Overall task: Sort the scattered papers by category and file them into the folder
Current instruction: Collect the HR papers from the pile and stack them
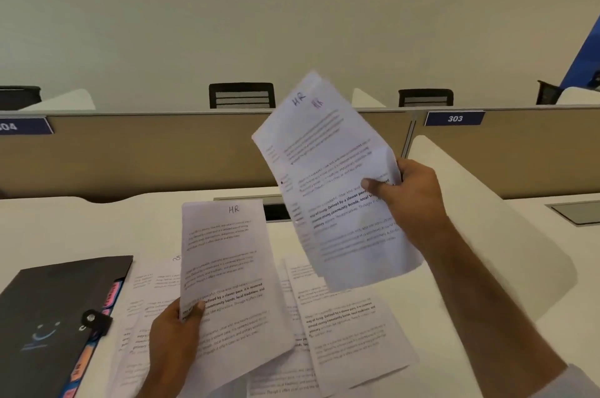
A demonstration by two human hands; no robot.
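1. Nearest the camera, the left hand (177, 329) pinches one HR sheet (227, 280) by its near left edge, thumb on top.
2. This sheet stands up from the hand. Its long side runs from near to far, and the "HR" mark sits at the far end.
3. The right hand (410, 193) is higher and farther away, on the right. It grips a small bunch of HR sheets (331, 183) by the right edge, thumb across the front.
4. The bunch tips to the left, and its top points up and away. It looks like two or more sheets, but blur makes the count unsure.
5. The single sheet lies down and to the left of the bunch, so I think it goes up and right to join it.
6. More loose papers (350, 329) lie flat on the desk (81, 228) under both hands.
7. The black folder (48, 316) lies closed at the near left, closest to the left hand.
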